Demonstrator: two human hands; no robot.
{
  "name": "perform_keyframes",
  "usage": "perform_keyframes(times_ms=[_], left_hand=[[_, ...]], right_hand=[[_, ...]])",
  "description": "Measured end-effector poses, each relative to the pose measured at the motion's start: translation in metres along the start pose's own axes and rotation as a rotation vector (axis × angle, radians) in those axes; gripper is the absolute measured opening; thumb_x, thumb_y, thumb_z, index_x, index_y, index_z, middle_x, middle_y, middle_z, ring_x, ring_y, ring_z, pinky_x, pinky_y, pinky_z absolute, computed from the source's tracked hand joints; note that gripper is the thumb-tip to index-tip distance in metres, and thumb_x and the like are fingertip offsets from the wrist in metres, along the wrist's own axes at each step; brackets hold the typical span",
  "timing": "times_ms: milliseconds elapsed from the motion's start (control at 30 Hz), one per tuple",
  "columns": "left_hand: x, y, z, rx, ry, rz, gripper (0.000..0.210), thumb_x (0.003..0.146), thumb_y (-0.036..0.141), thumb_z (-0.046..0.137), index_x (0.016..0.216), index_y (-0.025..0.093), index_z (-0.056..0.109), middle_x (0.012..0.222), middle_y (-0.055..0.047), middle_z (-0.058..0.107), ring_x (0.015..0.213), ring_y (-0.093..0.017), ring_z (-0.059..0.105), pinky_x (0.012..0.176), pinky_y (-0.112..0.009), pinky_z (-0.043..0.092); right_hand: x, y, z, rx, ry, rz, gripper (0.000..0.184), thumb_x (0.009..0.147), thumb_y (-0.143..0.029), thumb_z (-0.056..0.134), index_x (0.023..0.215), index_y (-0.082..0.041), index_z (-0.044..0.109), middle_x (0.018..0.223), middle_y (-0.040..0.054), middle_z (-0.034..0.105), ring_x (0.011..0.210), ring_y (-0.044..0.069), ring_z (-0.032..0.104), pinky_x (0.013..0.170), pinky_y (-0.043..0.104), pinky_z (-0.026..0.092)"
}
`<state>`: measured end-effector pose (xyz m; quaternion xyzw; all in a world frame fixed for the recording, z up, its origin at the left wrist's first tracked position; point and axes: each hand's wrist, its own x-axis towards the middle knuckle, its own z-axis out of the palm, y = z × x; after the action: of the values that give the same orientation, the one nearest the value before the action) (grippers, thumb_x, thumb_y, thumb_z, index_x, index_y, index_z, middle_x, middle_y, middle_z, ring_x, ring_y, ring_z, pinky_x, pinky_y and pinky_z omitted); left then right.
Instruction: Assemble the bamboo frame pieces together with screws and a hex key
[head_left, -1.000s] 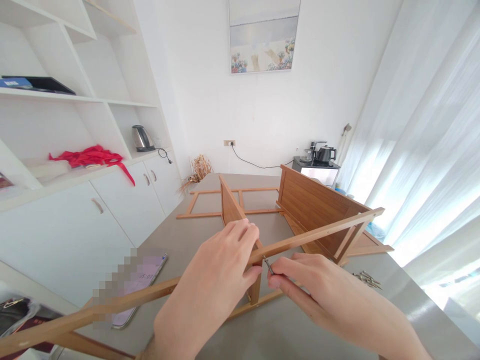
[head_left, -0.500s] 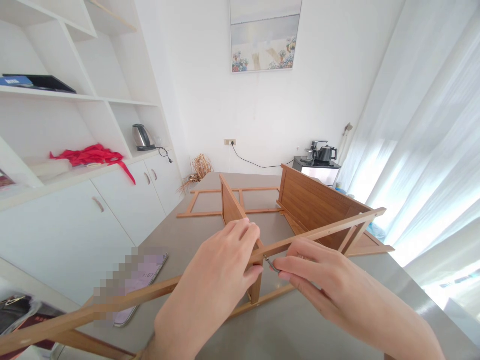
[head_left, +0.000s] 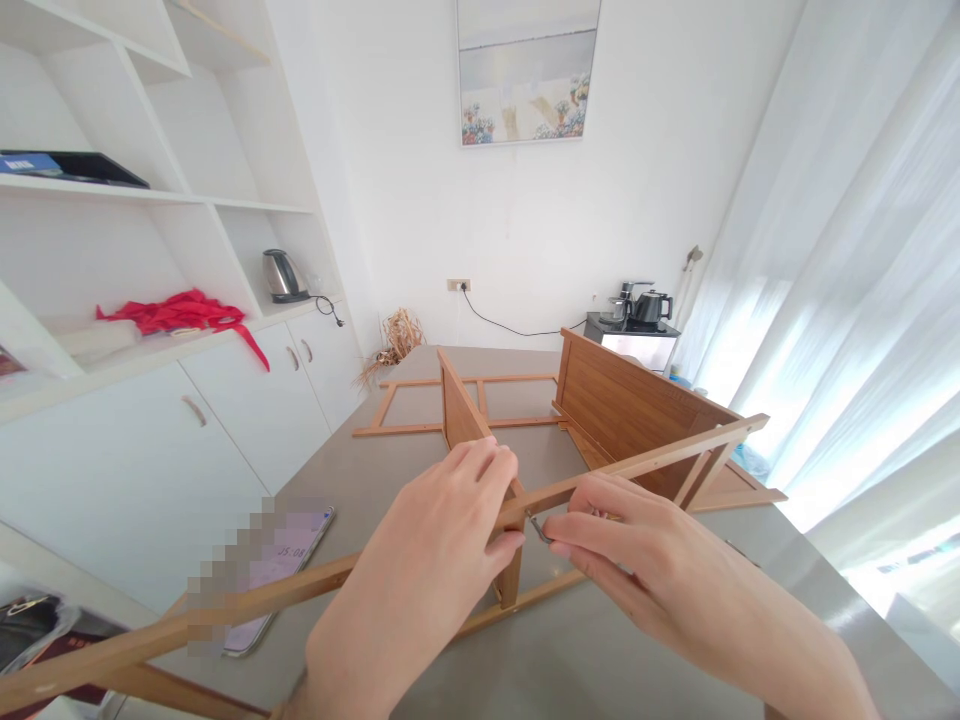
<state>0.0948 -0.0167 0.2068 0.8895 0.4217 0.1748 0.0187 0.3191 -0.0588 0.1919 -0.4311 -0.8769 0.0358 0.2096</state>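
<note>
My left hand [head_left: 427, 550] is closed around the wooden frame rail [head_left: 289, 588] where it meets the narrow shelf panel [head_left: 466, 408]. My right hand [head_left: 637, 550] pinches a small bent metal hex key [head_left: 539, 528] between thumb and fingers. The key's tip meets the side of the rail at a bolt hole, just right of my left thumb. Beyond my right hand, a wider wooden panel [head_left: 637, 395] stands on edge, joined to the far end of the frame. My fingers partly cover the joint and the key.
The frame spans a grey table [head_left: 585, 660]. A phone [head_left: 281, 570] lies on the left, part of it pixelated. Farther off are a second ladder-like wooden side [head_left: 390, 405], dried stalks [head_left: 401, 335], a kettle [head_left: 283, 275] on white shelves, and a coffee maker [head_left: 637, 305]. Curtains [head_left: 847, 250] hang at right.
My right hand has shifted slightly and the hex key is at a slightly different angle. My left hand keeps its hold on the frame. The phone's digits have changed.
</note>
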Motion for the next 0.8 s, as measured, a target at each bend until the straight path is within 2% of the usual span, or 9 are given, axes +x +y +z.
perform_keyframes(times_ms=[333,467,533,633,800], left_hand=[[0.000,-0.001,0.002,-0.004,0.023,0.006,0.032,0.089,0.015,0.067,0.113,0.028,0.049,0.131,-0.003,0.061,0.122,-0.026,0.061,0.090,-0.043,0.056],[0.000,-0.001,0.001,-0.015,0.017,0.001,0.029,0.088,0.013,0.064,0.109,0.028,0.050,0.130,-0.002,0.062,0.123,-0.026,0.061,0.089,-0.042,0.056],[0.001,0.000,0.001,-0.027,0.017,-0.003,0.030,0.087,0.011,0.063,0.108,0.028,0.050,0.129,-0.001,0.062,0.122,-0.026,0.061,0.089,-0.042,0.056],[0.001,0.001,0.002,-0.044,0.023,-0.013,0.030,0.086,0.010,0.063,0.106,0.028,0.050,0.129,-0.001,0.062,0.122,-0.026,0.061,0.088,-0.043,0.056],[0.000,0.000,0.001,-0.043,0.021,-0.008,0.030,0.086,0.011,0.063,0.107,0.029,0.049,0.130,-0.001,0.061,0.122,-0.026,0.061,0.087,-0.043,0.056]], right_hand=[[0.003,-0.002,0.000,0.072,-0.026,-0.001,0.021,0.108,-0.024,0.041,0.098,-0.024,0.060,0.083,-0.0015,0.061,0.075,0.015,0.055,0.070,0.030,0.040],[0.004,-0.004,0.006,0.062,-0.098,0.050,0.028,0.109,-0.027,0.038,0.084,-0.023,0.050,0.071,-0.0034,0.057,0.064,0.013,0.053,0.059,0.029,0.035],[0.003,-0.005,0.010,0.065,-0.136,0.081,0.030,0.110,-0.031,0.035,0.084,-0.023,0.046,0.065,-0.0050,0.052,0.053,0.012,0.047,0.050,0.029,0.027],[0.003,-0.005,0.015,0.063,-0.161,0.078,0.033,0.111,-0.035,0.028,0.083,-0.023,0.043,0.061,-0.0059,0.047,0.047,0.011,0.042,0.045,0.030,0.020],[0.004,-0.003,0.013,0.064,-0.210,0.079,0.036,0.111,-0.035,0.028,0.081,-0.022,0.043,0.062,-0.0048,0.049,0.050,0.011,0.047,0.048,0.029,0.022]])
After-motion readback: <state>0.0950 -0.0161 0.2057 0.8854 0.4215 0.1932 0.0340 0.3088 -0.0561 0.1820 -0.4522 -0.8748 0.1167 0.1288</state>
